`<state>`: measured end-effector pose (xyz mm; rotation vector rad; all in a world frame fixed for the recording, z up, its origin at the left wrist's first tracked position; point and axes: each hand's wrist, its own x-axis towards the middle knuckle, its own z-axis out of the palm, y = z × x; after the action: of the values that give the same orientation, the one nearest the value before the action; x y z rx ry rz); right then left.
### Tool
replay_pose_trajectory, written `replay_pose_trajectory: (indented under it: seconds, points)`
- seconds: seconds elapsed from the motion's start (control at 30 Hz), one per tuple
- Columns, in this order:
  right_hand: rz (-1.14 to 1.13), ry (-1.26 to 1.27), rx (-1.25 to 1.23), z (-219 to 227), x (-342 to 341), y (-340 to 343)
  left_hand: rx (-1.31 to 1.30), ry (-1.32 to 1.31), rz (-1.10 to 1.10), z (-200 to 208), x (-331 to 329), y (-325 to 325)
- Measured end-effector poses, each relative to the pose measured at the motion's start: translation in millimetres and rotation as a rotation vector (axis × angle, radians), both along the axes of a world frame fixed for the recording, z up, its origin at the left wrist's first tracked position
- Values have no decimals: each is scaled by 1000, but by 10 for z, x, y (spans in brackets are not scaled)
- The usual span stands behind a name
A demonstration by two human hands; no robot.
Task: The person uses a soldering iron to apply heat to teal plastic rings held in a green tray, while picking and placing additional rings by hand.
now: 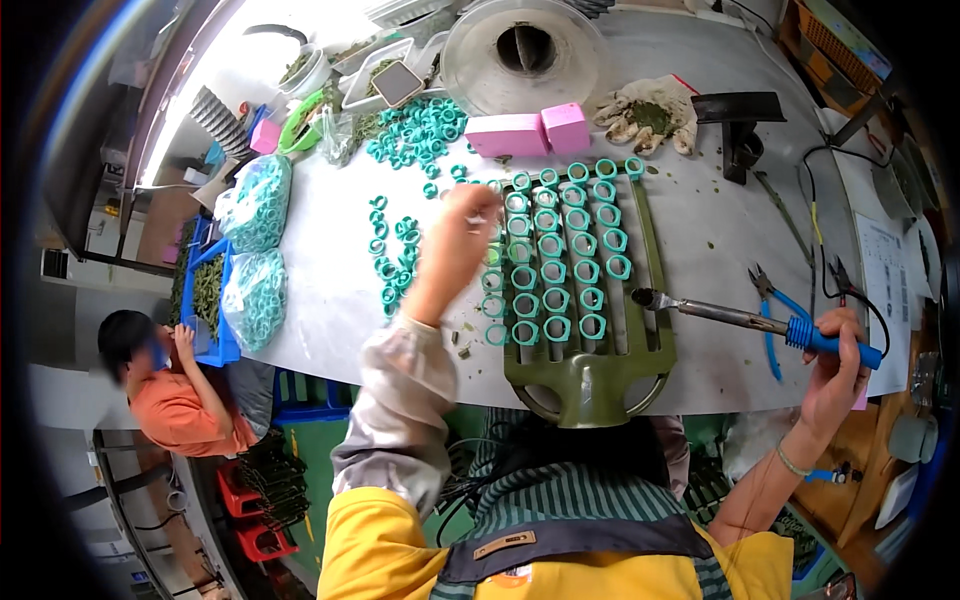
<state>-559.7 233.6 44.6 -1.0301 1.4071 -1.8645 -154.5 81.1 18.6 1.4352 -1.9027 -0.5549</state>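
My right hand [838, 352] is wrapped round the blue handle of a soldering iron [735, 316]. The iron's dark, blunt tip points left and rests by the right side of an olive-green slatted plastic frame [590, 385]. Rows of teal plastic rings [557, 299] stand on the frame's slats. At the upper left corner of those rows is my left hand [465, 222], its fingers drawn together; whatever they hold is hidden. Loose teal rings [398, 262] lie on the table to the left of this hand, and a larger heap [415, 130] lies beyond it.
Pink blocks [508, 136], a wide funnel-like hood [525, 60] and a soiled glove [648, 115] are at the back. Blue-handled pliers [768, 310] lie near the iron. Bagged rings [255, 300] and a blue crate [215, 335] line the left edge, where another person [185, 400] sits.
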Motion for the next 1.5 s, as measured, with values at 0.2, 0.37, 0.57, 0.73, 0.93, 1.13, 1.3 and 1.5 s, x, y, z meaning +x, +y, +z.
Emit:
replay_pose_trajectory:
  seconds: [0.2, 0.37, 0.57, 0.73, 0.93, 1.13, 1.3, 1.5]
  points:
    - [23, 35, -5, -7, -28, 33, 191, -644, 256, -198, 1200, -47]
    - [8, 80, 5, 129, -57, 105, 30, -195, 267, -202, 1166, -34]
    - [-6, 36, -1, 148, -35, 66, 367, 426, -30, 264, 369, 198]
    - [-20, 16, -37, 113, -31, -52, 378, 241, -308, 359, -426, 5]
    - [10, 44, -31, -20, 54, -339, 236, 144, -494, 127, -1003, -407]
    - [44, -23, -13, -232, 139, -589, -71, -124, -455, -174, -1328, -578]
    - [15, -26, 4, -251, 226, -684, -72, -146, -433, -255, -1305, -657]
    - [-71, 36, 4, -111, -9, -471, -247, -4, -531, -252, -1274, -639]
